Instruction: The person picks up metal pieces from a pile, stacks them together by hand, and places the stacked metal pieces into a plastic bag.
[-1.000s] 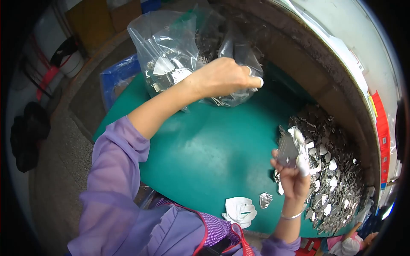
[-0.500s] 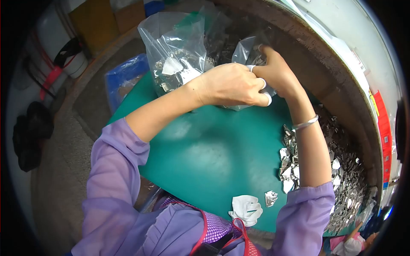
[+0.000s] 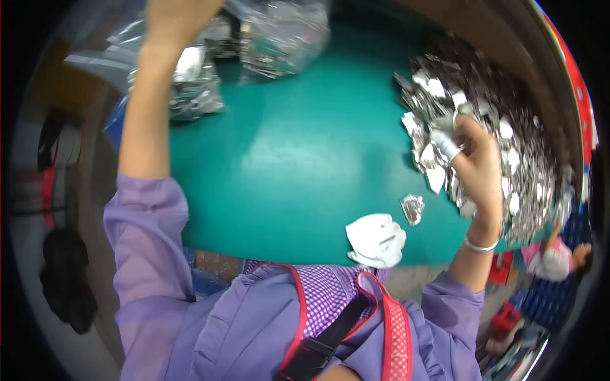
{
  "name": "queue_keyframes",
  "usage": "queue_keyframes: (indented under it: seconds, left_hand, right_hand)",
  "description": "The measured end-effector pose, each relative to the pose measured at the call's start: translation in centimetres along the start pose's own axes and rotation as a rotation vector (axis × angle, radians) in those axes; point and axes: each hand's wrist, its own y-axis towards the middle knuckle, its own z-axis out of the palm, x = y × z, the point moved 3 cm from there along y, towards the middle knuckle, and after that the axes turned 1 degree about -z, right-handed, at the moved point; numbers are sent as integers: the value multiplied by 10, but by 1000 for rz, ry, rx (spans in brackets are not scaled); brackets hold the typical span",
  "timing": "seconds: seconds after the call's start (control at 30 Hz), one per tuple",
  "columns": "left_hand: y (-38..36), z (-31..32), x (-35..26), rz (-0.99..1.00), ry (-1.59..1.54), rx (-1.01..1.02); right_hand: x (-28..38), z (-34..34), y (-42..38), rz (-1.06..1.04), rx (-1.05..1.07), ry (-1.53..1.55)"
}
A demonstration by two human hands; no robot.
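Note:
My right hand (image 3: 478, 159) is at the left part of a heap of shiny silvery flakes (image 3: 524, 171). White finger covers (image 3: 446, 145) sit on its digits, which curl toward each other in a pinch. Blur hides what is between the tips. At the top left, my left hand (image 3: 181, 22) is cut off by the frame edge, its fingers out of sight. It is near a clear plastic bag (image 3: 194, 95) with similar silvery pieces inside. Just right of that hand stands a second clear bag (image 3: 286, 41), also holding pieces.
A white glove (image 3: 375, 242) lies at the near edge of the green table (image 3: 298, 171). One loose silvery piece (image 3: 413, 208) is beside it. A curved brown wall borders the far right side. Another person (image 3: 551, 260) is in the background at lower right.
My hands, earlier close together by the bags, have separated. The right hand has come down to the heap, while the left stays near the bags. The camera view has shifted too.

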Motion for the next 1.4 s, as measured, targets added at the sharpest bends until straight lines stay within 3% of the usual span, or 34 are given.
queue_keyframes:
  seconds: [0.07, 0.1, 0.17, 0.23, 0.27, 0.37, 0.43, 0.47, 0.57, 0.63, 0.67, 0.7, 0.77, 0.8, 0.9, 0.97, 1.03, 1.1, 1.13, 1.23, 1.33, 1.4]
  left_hand:
    - [-7, 4, -12, 52, -90, -150]
    - [-11, 6, -25, -18, -189, -137]
    - [-22, 21, -56, -99, -432, -76]
    - [-34, 42, -87, -267, -655, 246]
    - [-61, 68, -82, -152, -641, 361]
    - [-116, 112, -142, -564, -1280, 772]
    - [-148, 121, -174, -814, -1421, 1127]
    - [-163, 122, -187, -1016, -1549, 1238]
    - [-181, 110, -216, -1434, -1723, 1422]
    - [-191, 108, -226, -1643, -1832, 1514]
    - [-192, 107, -229, -1678, -1887, 1476]
    - [-190, 105, -232, -1712, -1943, 1434]
    - [-191, 104, -231, -1729, -1959, 1371]
    - [-191, 106, -229, -1700, -1953, 1301]
    - [-193, 112, -218, -1665, -1949, 1177]
    - [-199, 118, -211, -1846, -2166, 1132]
    - [-193, 116, -207, -1872, -2198, 1108]
    - [-191, 112, -205, -2090, -2039, 1147]
    - [-193, 113, -207, -2097, -2048, 1137]
    - [-198, 117, -210, -1932, -2093, 1083]
    - [-196, 115, -213, -1896, -1978, 1127]
    - [-197, 115, -216, -1928, -2064, 1129]
  right_hand:
    - [-32, 4, -47, 149, 26, -141]
    - [-36, 10, -67, 175, 29, -227]
    - [-51, 28, -101, 79, 72, -208]
    - [-56, 45, -121, 42, -59, -232]
    - [-58, 49, -128, 8, -133, -246]
    - [-60, 47, -137, 9, -239, -228]
    - [-75, 45, -149, 14, -406, -205]
    - [-85, 45, -155, 239, -434, 69]
    - [-92, 48, -152, 411, -549, 955]
    - [-88, 50, -146, 405, -516, 1074]
    - [-85, 54, -142, 386, -481, 1188]
    - [-83, 57, -139, 392, -490, 1113]
    - [-71, 50, -133, 260, -351, 679]
    - [-69, 46, -129, 285, -381, 649]
    - [-88, 30, -110, 391, -522, 71]
    - [-104, 32, -105, 356, -414, -196]
    - [-98, 38, -99, 397, -426, -206]
    - [-92, 39, -98, 499, -499, -46]
    - [-95, 40, -99, 498, -491, -53]
    - [-98, 43, -111, 497, -649, 475]
    - [-77, 45, -118, 397, -716, 516]
    - [-60, 49, -121, 259, -616, 294]
